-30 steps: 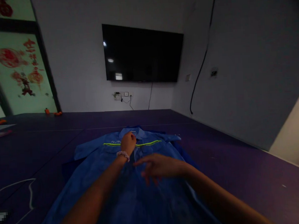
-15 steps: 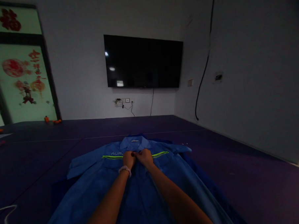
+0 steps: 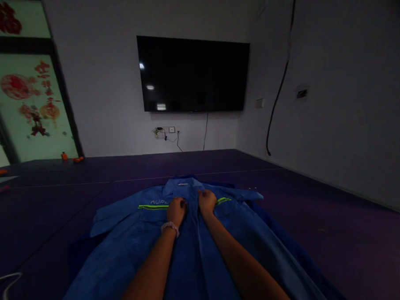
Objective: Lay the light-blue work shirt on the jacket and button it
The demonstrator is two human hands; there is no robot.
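A blue short-sleeved work shirt (image 3: 125, 250) lies spread front side up, its collar at the far end. Pale lettering and a yellow-green stripe cross its chest. My left hand (image 3: 176, 211), with a pinkish band around the wrist, is closed on the cloth just left of the front opening. Across the opening, my right hand (image 3: 206, 201) pinches the other front edge below the collar, and the stripe beside it is bent upward. The fingertips of both hands are partly hidden.
Darker blue cloth (image 3: 80, 252) shows beneath the shirt on a purple surface (image 3: 322, 224). A white cable (image 3: 10, 286) lies at the near left. Orange items (image 3: 77, 159) sit by the door. A television (image 3: 193, 75) hangs on the far wall; a black cable (image 3: 277, 98) dangles at right.
My hands were together at the middle of the chest and are now apart, the right one shifted right and slightly farther up. The front opening shows between them.
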